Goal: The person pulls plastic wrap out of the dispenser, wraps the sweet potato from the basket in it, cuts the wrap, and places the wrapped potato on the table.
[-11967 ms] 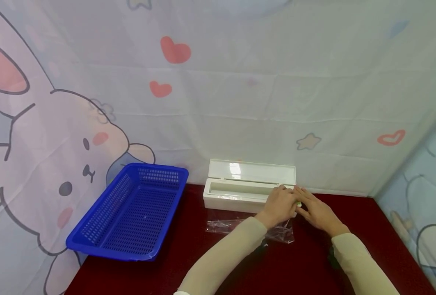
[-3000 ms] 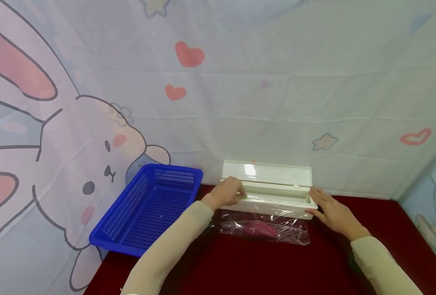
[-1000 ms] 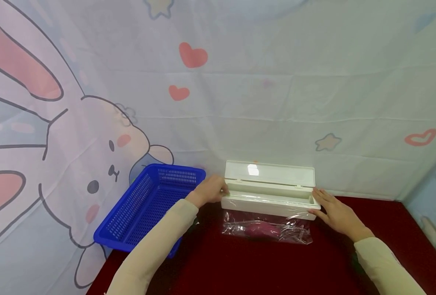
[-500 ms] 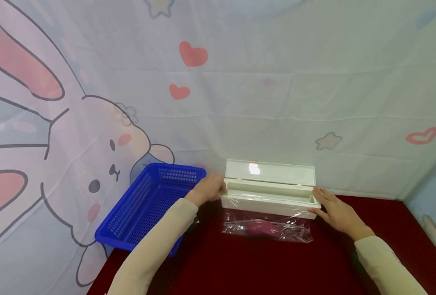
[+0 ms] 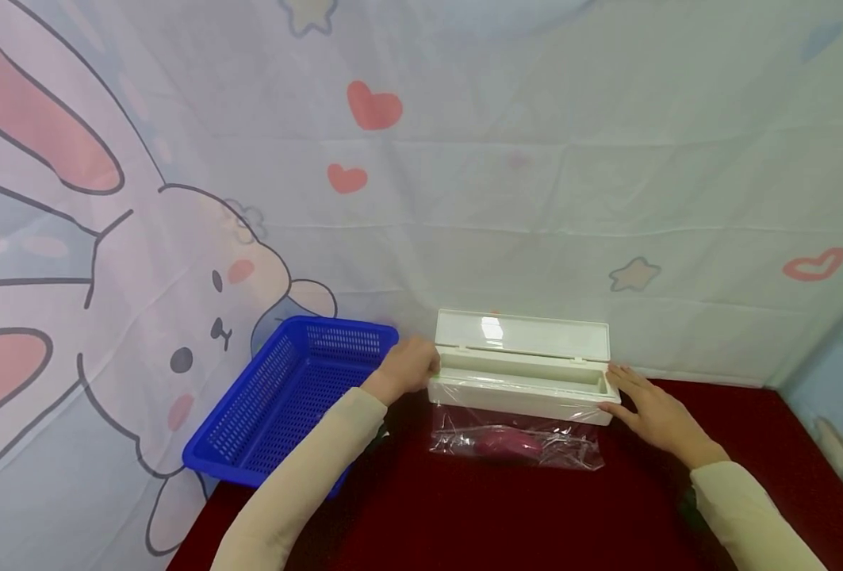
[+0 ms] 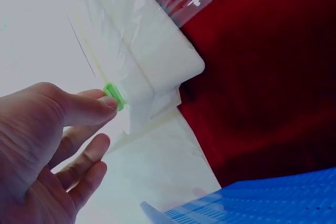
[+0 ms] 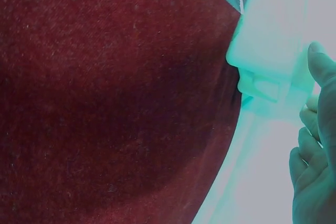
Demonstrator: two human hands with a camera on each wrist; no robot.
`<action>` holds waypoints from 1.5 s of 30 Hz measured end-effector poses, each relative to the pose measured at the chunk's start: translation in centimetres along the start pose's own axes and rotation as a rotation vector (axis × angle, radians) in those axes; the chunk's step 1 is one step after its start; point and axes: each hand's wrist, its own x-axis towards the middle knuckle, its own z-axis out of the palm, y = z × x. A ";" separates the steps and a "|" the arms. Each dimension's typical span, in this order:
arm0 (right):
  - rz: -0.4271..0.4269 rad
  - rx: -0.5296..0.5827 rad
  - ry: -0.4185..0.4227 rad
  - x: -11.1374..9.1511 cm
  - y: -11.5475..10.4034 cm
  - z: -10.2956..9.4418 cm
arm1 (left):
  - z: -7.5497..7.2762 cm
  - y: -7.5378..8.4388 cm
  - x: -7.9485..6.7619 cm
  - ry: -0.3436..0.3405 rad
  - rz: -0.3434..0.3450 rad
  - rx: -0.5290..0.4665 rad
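A long white cling film dispenser [image 5: 521,402] lies with its lid [image 5: 535,337] raised behind it. At its left end my left hand [image 5: 408,366] pinches a small green slide cutter [image 6: 113,97] between thumb and forefinger; the left wrist view shows this closely. My right hand [image 5: 660,416] rests against the right end, its thumb [image 7: 318,61] on the box and its fingers extended in the head view. Clear cling film [image 5: 564,450] hangs over the front edge onto the table, with a pink patch [image 5: 510,442] showing there.
A blue plastic basket [image 5: 200,461] stands left of the box, close to my left forearm. The table has a dark red cloth [image 5: 478,515]. A white printed curtain [image 5: 507,270] rises right behind the box.
Since the earliest frame, my left hand has travelled from the box's right end to its left end. My right hand stays at the right end. Over the last second, both hands have barely moved.
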 end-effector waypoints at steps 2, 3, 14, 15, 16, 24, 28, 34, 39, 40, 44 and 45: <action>-0.008 0.018 0.021 0.0 -0.1 0.0 | -0.1 0.1 0.0 0.009 0.000 0.012; -0.014 0.027 0.030 -0.1 -0.2 0.0 | -0.1 0.2 0.0 0.011 0.004 0.014; -0.066 0.041 0.119 0.1 -1.0 -0.2 | -0.3 0.8 -0.2 0.019 0.022 0.011; -0.071 0.042 0.131 0.2 -1.1 -0.2 | -0.2 0.8 -0.2 0.018 0.022 0.010; -0.078 0.048 0.142 0.2 -1.1 -0.2 | -0.2 0.9 -0.2 0.019 0.022 0.006; -0.111 0.061 0.195 0.3 -1.9 0.0 | 0.4 1.1 -0.3 0.028 0.039 -0.006; -0.126 0.046 0.229 0.4 -2.2 0.3 | 0.6 1.1 -0.2 0.034 0.046 -0.012; -0.155 0.044 0.250 0.7 -2.5 0.6 | 1.0 1.2 -0.2 0.057 0.068 -0.017; -0.167 0.035 0.251 0.8 -2.7 0.8 | 1.2 1.4 -0.2 0.069 0.088 -0.014; -0.170 0.033 0.253 0.8 -2.7 0.8 | 1.2 1.4 -0.2 0.071 0.090 -0.017; -0.180 0.029 0.262 0.9 -2.8 1.0 | 1.2 1.6 -0.1 0.079 0.096 -0.022; -0.185 0.026 0.266 1.0 -2.9 1.0 | 1.3 1.7 -0.1 0.080 0.096 -0.024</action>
